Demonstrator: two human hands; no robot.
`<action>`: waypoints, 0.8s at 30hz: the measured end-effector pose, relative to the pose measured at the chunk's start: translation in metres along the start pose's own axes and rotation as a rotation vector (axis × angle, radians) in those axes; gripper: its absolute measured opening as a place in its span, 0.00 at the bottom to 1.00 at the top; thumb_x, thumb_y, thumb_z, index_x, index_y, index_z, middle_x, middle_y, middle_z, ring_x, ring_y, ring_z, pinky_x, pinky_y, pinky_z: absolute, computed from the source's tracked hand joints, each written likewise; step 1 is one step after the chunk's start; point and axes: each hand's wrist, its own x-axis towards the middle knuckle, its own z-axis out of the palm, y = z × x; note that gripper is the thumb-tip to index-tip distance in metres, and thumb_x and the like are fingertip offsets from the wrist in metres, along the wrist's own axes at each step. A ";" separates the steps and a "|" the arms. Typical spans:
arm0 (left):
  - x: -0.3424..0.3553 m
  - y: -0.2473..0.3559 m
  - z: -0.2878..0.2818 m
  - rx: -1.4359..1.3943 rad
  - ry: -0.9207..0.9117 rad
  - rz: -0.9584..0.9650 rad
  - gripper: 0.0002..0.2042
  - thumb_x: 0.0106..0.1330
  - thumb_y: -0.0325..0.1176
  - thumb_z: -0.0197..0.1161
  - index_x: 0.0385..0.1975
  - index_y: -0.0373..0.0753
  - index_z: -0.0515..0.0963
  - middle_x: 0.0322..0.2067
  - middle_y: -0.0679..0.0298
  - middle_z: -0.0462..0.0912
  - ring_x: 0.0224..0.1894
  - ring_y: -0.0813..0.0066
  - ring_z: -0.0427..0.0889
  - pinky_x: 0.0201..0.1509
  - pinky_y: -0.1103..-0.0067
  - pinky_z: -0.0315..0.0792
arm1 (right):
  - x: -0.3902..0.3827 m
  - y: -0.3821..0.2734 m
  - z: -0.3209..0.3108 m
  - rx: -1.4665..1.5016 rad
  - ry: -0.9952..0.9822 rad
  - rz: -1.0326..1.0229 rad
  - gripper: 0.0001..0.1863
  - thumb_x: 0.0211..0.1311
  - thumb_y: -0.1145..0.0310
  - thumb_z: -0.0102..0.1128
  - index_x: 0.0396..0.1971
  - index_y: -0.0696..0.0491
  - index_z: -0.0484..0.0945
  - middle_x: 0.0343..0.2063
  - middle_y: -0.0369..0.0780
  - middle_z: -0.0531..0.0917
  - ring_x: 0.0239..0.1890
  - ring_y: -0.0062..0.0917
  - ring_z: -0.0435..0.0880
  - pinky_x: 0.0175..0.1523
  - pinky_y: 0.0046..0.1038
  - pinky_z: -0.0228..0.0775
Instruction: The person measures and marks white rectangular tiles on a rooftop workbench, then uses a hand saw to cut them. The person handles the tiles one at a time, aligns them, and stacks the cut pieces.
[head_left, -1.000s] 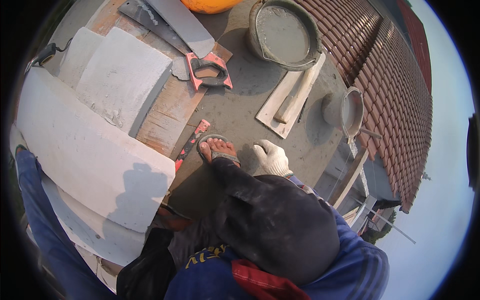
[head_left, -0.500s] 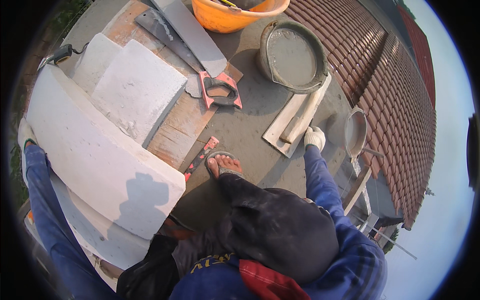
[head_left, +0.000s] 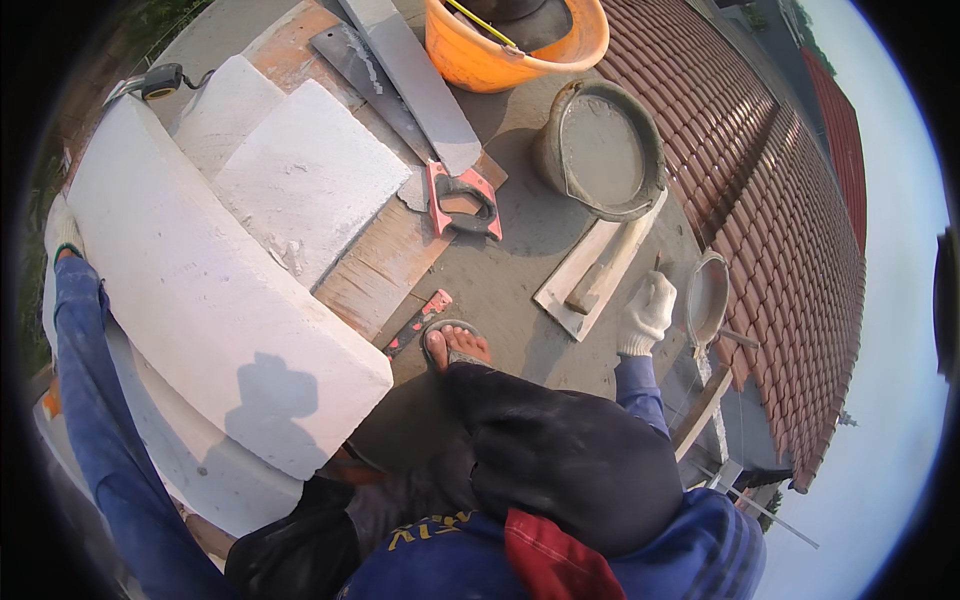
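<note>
Curved white slab (head_left: 200, 260), long axis running upper left to lower right, lies well left of the gloved right grip (head_left: 648, 312); the left grip (head_left: 62, 228), the nearer, touches its outer edge. Right: fingers curled together, apparently on one slim dark stick (head_left: 657, 262). Left: I cannot tell. Counted: one float (head_left: 560, 295), one large bucket (head_left: 553, 160), one small bucket (head_left: 680, 277), one orange basin (head_left: 480, 70).

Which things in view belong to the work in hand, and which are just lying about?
Apparently in use:
white curved slab, left hand at its edge
right hand, curled, contents unclear

Apparently lying about, untouched:
pink-handled saw
orange tub
large bucket
small bucket
wooden float
tape measure
</note>
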 end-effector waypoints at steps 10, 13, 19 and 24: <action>-0.126 0.145 -0.052 -0.401 0.091 -0.213 0.27 0.84 0.54 0.46 0.71 0.49 0.81 0.72 0.51 0.82 0.74 0.43 0.78 0.78 0.55 0.70 | 0.119 -0.241 -0.027 0.860 -0.340 0.268 0.25 0.82 0.78 0.51 0.75 0.63 0.75 0.61 0.46 0.85 0.62 0.28 0.85 0.65 0.32 0.80; -0.154 0.184 -0.090 -0.575 0.133 -0.288 0.24 0.83 0.51 0.51 0.68 0.47 0.83 0.67 0.51 0.86 0.71 0.49 0.82 0.76 0.60 0.72 | 0.147 -0.314 -0.006 0.847 -0.323 -0.039 0.25 0.88 0.67 0.58 0.75 0.63 0.72 0.56 0.44 0.88 0.56 0.26 0.88 0.61 0.31 0.83; -0.185 0.192 -0.117 -0.609 0.145 -0.386 0.21 0.81 0.50 0.53 0.64 0.52 0.85 0.62 0.54 0.89 0.67 0.48 0.85 0.72 0.58 0.75 | 0.171 -0.508 0.028 1.245 -0.826 -0.268 0.23 0.90 0.55 0.56 0.63 0.61 0.82 0.36 0.40 0.90 0.31 0.19 0.88 0.41 0.24 0.83; -0.177 0.196 -0.110 -0.693 0.165 -0.377 0.18 0.82 0.47 0.54 0.58 0.49 0.85 0.57 0.52 0.90 0.62 0.47 0.86 0.68 0.59 0.76 | 0.157 -0.684 0.064 1.387 -1.032 -0.357 0.22 0.85 0.56 0.65 0.59 0.60 0.85 0.42 0.45 0.93 0.39 0.27 0.94 0.45 0.30 0.91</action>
